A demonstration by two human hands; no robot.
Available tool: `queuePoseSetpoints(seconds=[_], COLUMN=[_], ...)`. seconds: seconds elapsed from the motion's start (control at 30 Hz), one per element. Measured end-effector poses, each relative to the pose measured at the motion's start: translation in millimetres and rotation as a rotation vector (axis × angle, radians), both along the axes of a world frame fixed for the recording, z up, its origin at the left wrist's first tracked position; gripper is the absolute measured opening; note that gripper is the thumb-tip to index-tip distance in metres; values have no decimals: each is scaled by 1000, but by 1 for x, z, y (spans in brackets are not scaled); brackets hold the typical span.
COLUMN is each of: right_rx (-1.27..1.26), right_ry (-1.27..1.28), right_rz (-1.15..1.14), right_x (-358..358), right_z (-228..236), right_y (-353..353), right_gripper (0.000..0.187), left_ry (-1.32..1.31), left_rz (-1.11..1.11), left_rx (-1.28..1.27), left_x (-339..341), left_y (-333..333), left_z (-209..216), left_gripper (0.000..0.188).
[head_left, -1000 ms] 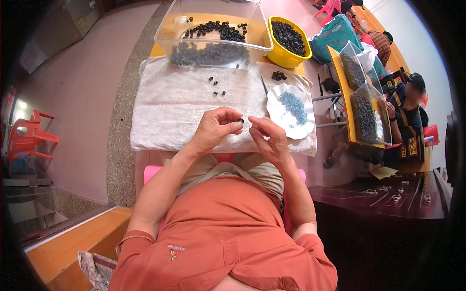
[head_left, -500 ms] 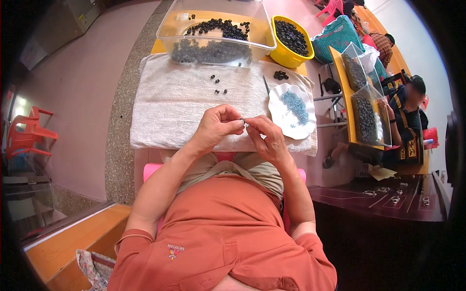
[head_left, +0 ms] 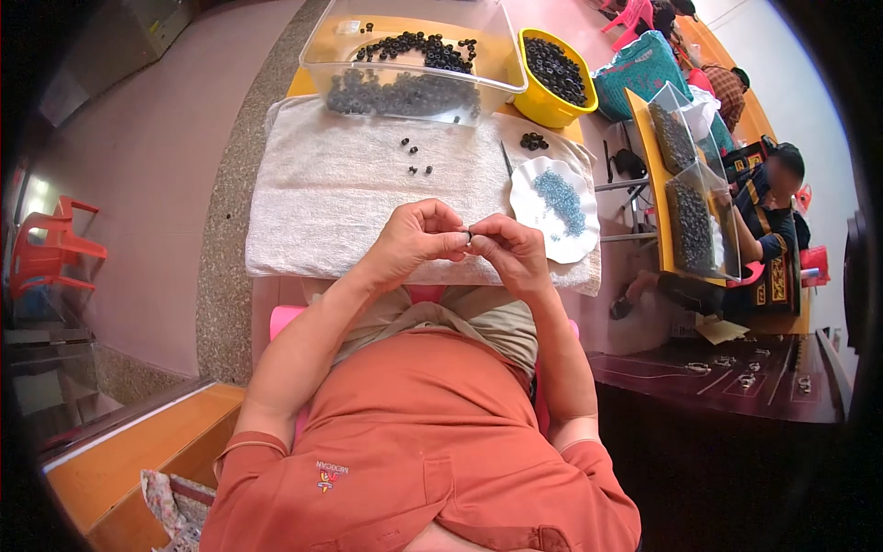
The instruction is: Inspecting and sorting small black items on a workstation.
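Left hand [head_left: 418,242] and right hand [head_left: 515,256] pinch one small black piece [head_left: 470,236] between them, which I judge mid-work, with four loose pieces [head_left: 414,149] ahead-left of grip, small cluster [head_left: 534,141] ahead-right possibly done, plenty left in clear box [head_left: 487,99] farther ahead.

sm blk pc [head_left: 470,236], mostly hidden, pinched btwn both hands [head_left: 416,244], over wht towel [head_left: 322,207]
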State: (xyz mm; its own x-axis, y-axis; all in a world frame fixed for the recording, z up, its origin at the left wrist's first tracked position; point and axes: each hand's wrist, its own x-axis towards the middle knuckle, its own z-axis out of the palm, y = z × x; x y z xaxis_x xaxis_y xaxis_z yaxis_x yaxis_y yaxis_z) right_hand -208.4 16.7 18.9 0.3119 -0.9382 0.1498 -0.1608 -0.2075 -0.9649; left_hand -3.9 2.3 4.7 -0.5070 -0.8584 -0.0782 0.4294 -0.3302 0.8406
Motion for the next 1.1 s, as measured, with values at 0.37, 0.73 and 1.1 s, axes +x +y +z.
queuePoseSetpoints(seconds=[0.37,0.73,1.1], right_rx=[-77,-642,-298], right_ry=[-71,307,210], right_rz=[70,-181,-46], right_x=[-1,40,26], right_z=[-2,0,11], right_y=[-2,11,-8], right_gripper=[12,31,25], left_ry=[65,182,181], left_rz=[-81,101,157], left_rx=[58,147,183], left_x=[6,5,6], left_y=[0,-1,-5], left_z=[0,-3,-11], left_gripper=[15,9,12])
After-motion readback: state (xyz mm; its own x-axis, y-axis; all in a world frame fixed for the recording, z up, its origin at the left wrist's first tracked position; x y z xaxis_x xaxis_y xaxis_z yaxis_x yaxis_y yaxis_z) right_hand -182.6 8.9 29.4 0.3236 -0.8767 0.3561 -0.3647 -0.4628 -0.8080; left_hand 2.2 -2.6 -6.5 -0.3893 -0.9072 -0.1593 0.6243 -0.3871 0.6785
